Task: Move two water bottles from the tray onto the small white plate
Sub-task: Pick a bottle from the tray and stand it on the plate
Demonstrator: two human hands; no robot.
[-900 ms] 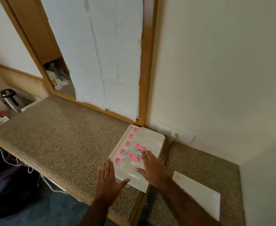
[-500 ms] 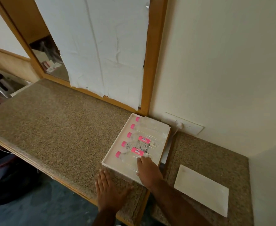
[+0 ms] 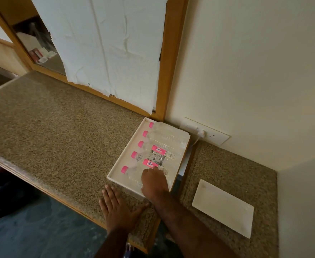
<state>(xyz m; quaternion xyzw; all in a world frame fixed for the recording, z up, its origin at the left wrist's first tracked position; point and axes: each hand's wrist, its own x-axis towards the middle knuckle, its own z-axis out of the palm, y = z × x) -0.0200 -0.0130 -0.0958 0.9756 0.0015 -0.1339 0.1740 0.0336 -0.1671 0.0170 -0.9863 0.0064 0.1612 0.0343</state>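
A white tray (image 3: pixel 127 149) on the granite counter holds several clear water bottles with pink caps, lying side by side, caps to the left. My right hand (image 3: pixel 154 181) rests over the nearest bottle (image 3: pixel 132 173), fingers curled down on its body; whether it grips the bottle is unclear. The bottle behind it (image 3: pixel 149 160) shows a pink label. My left hand (image 3: pixel 118 207) lies flat on the counter just in front of the tray, fingers apart, holding nothing. The small white rectangular plate (image 3: pixel 222 207) sits bare to the right, on the lower counter section.
A wooden-framed mirror (image 3: pixel 108 53) covered with white paper stands behind the counter. A wall socket (image 3: pixel 208 135) with a plugged cable is behind the tray. The wall corner closes off the right side. The counter's front edge (image 3: pixel 41 187) runs diagonally at left.
My view has shifted down and right. My right hand has settled onto the nearest bottle, and my left hand has drawn back from the tray to lie flat on the counter.
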